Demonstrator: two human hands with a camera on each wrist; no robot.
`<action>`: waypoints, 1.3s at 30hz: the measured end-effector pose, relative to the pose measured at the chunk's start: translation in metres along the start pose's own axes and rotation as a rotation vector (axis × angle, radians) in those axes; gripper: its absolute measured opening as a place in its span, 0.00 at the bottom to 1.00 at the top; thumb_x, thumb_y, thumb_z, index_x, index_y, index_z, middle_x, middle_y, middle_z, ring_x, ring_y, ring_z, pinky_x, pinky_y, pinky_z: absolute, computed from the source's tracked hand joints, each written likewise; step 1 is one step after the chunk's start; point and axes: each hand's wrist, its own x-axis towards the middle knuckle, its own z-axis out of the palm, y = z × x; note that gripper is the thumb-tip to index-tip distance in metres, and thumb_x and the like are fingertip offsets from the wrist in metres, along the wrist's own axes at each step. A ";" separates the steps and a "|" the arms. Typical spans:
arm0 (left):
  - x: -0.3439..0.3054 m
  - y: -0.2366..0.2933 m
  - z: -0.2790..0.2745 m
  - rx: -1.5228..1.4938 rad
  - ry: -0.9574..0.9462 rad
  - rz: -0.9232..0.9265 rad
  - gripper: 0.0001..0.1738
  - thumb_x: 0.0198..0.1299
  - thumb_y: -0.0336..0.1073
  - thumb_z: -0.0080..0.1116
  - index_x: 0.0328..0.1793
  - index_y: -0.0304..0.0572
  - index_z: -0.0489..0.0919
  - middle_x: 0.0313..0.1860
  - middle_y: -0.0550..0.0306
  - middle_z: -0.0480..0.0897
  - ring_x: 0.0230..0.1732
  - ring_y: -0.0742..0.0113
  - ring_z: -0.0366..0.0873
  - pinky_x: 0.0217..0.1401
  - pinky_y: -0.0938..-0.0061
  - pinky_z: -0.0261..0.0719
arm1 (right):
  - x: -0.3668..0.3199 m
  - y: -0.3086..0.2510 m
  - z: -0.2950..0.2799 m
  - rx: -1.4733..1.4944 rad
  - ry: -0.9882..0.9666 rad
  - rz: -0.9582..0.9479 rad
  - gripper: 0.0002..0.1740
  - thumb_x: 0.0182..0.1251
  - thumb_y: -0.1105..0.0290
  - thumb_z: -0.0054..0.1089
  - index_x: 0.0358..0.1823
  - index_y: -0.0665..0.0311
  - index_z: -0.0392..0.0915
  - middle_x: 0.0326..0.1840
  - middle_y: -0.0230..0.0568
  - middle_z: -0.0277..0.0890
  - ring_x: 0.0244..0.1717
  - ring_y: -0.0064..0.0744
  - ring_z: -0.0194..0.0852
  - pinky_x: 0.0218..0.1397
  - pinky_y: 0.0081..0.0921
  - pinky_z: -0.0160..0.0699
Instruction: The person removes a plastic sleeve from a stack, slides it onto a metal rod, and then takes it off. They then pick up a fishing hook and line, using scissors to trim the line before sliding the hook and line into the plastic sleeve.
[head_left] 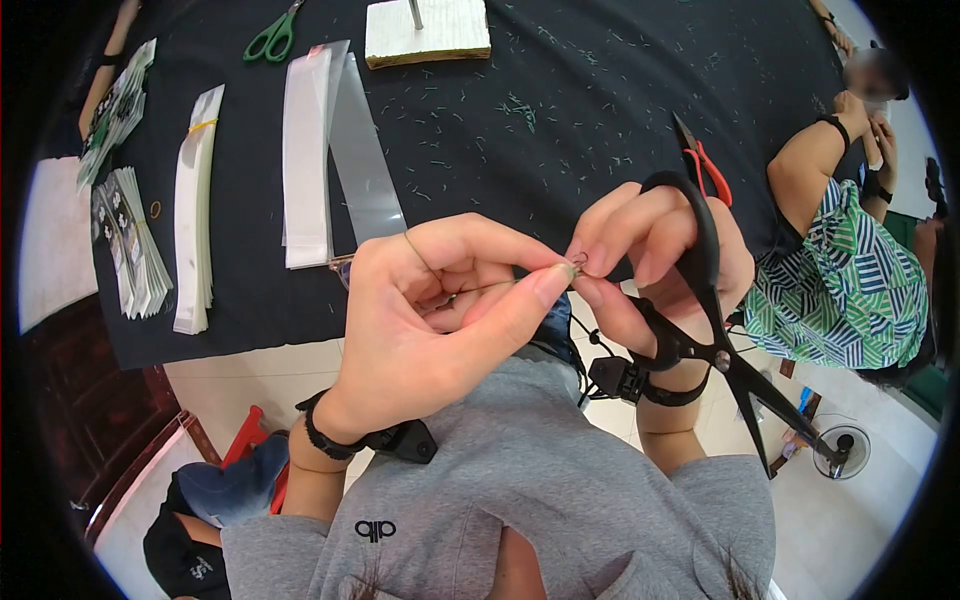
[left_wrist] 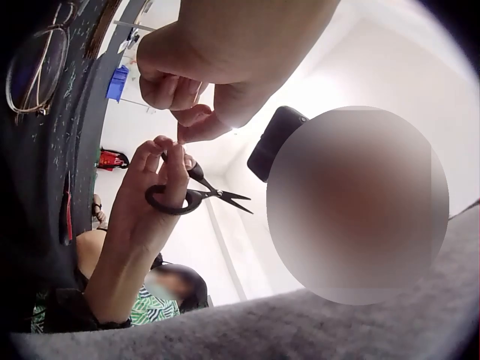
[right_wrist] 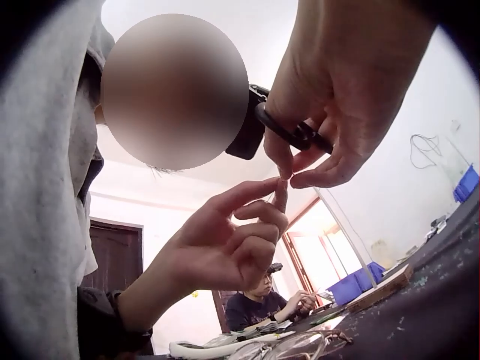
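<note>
My left hand (head_left: pixel 430 310) pinches a thin dark thread (head_left: pixel 580 259) between thumb and index fingertip. A fine strand of it runs over the left index finger and across the palm. At the same spot my right hand (head_left: pixel 628 232) pinches the thread's small loop, so the fingertips of both hands nearly meet. Black scissors (head_left: pixel 722 358) hang from the right hand, their handle rings around its thumb and fingers. In the head view the slightly parted blades point down and away from the thread; the left wrist view also shows the scissors (left_wrist: pixel 219 193) on that hand.
The black-covered table (head_left: pixel 440 190) carries clear plastic sleeves (head_left: pixel 307 160), a banded white bundle (head_left: pixel 195 210), printed cards (head_left: pixel 130 245), green scissors (head_left: pixel 272 40), red-handled pliers (head_left: pixel 712 175), a white block (head_left: pixel 428 35) and scattered green clippings. Eyeglasses (left_wrist: pixel 36 71) lie near the edge. Other people sit around.
</note>
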 end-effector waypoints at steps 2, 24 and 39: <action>0.000 0.000 -0.001 0.005 0.009 -0.010 0.06 0.59 0.24 0.62 0.42 0.29 0.82 0.26 0.66 0.81 0.22 0.94 0.61 0.23 0.93 0.55 | 0.001 0.001 0.000 0.005 -0.001 -0.004 0.16 0.42 0.88 0.70 0.28 0.67 0.71 0.30 0.49 0.79 0.34 0.34 0.81 0.38 0.25 0.81; -0.005 -0.010 -0.003 0.289 0.134 0.156 0.05 0.58 0.23 0.62 0.40 0.31 0.82 0.24 0.66 0.79 0.23 0.91 0.65 0.23 0.93 0.55 | -0.004 0.001 0.011 -0.171 0.035 0.094 0.17 0.46 0.85 0.71 0.31 0.66 0.69 0.34 0.47 0.79 0.34 0.23 0.78 0.39 0.20 0.78; -0.001 -0.018 0.002 0.479 0.174 0.420 0.08 0.51 0.17 0.64 0.38 0.31 0.83 0.17 0.67 0.72 0.18 0.88 0.62 0.18 0.88 0.55 | -0.006 -0.002 0.015 -0.207 0.095 0.170 0.16 0.49 0.85 0.68 0.31 0.64 0.69 0.37 0.45 0.80 0.34 0.19 0.76 0.40 0.18 0.76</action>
